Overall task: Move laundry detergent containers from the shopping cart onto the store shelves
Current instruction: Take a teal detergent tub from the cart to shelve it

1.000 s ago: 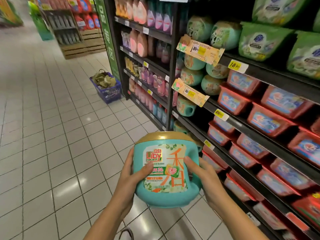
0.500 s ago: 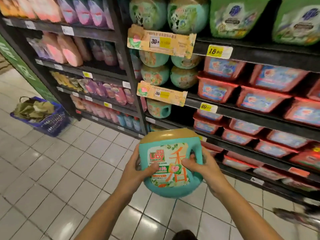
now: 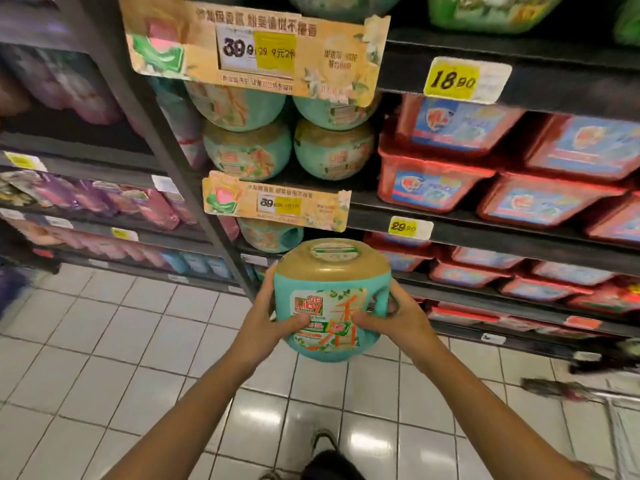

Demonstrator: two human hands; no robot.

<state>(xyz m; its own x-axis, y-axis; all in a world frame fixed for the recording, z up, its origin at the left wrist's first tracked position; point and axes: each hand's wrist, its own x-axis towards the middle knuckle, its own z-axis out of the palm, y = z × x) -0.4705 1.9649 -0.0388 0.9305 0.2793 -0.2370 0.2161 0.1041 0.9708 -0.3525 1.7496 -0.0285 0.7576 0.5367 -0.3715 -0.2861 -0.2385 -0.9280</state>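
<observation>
From the head camera, the person holds one teal Liby detergent tub [image 3: 329, 306] in both hands, out in front of the store shelving and above the white tiled floor [image 3: 104, 341]. The tub is upright, tipped slightly toward the camera. Its gold lid [image 3: 332, 261] is on top and its printed label faces back at the person. It is in the air and touches no shelf.

The left hand [image 3: 266, 323] wraps the tub's left side, with the thumb pressed across the lower front of the label. The right hand [image 3: 398, 318] clasps the right side at the moulded handle, its thumb also laid on the label. Both grips are closed firmly on the tub.

Just beyond the lid, a matching teal tub [image 3: 268, 235] sits alone on a lower shelf, under a peach promotional sign [image 3: 277, 206]. One shelf up, two more teal tubs [image 3: 247, 150] stand side by side with another pair stacked on top, below a larger peach sign [image 3: 256, 50].

To the right, red detergent boxes [image 3: 429, 181] fill the dark shelves [image 3: 502, 237], which carry yellow price tags reading 18.90 [image 3: 465, 79] and 29.90 [image 3: 410, 227]. The bay to the left holds pink and purple pouches [image 3: 138, 202], which are blurred. A shoe [image 3: 323, 441] shows at the bottom edge.
</observation>
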